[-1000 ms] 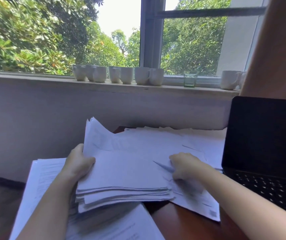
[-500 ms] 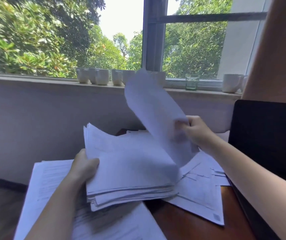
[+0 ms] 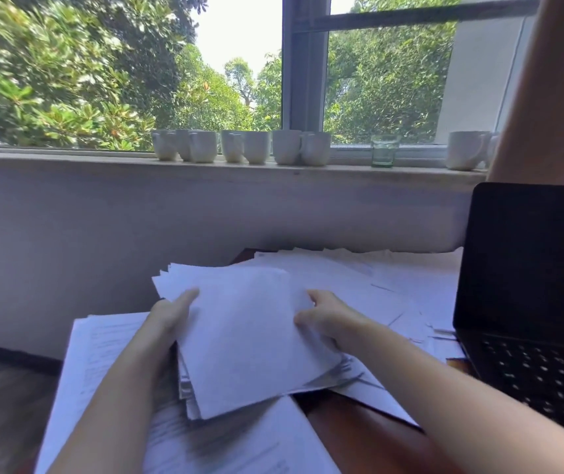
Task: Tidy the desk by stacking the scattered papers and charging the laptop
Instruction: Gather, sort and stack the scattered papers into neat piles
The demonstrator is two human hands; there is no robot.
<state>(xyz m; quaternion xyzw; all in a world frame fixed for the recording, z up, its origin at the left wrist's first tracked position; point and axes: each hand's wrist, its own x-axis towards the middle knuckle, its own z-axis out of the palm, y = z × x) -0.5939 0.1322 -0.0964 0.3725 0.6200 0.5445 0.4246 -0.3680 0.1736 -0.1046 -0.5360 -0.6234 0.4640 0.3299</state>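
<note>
— Where do we have the papers?

— We hold the stack of papers (image 3: 249,340) at the centre of the view, tilted, its edges uneven. Our left hand (image 3: 167,314) clamps its 9 o'clock edge, thumb on top; our right hand (image 3: 325,319) grips the 3 o'clock edge. The hands are apart, with the stack between them.

— What lies under it?

— Printed sheets (image 3: 109,354) at 7 o'clock, and loose papers (image 3: 393,278) spread toward 2 o'clock on the wooden desk (image 3: 352,436).

— And the laptop?

— The laptop (image 3: 530,268) stands open at 3 o'clock, screen dark. White mugs (image 3: 256,147) line the windowsill (image 3: 68,162) at 12 o'clock.
</note>
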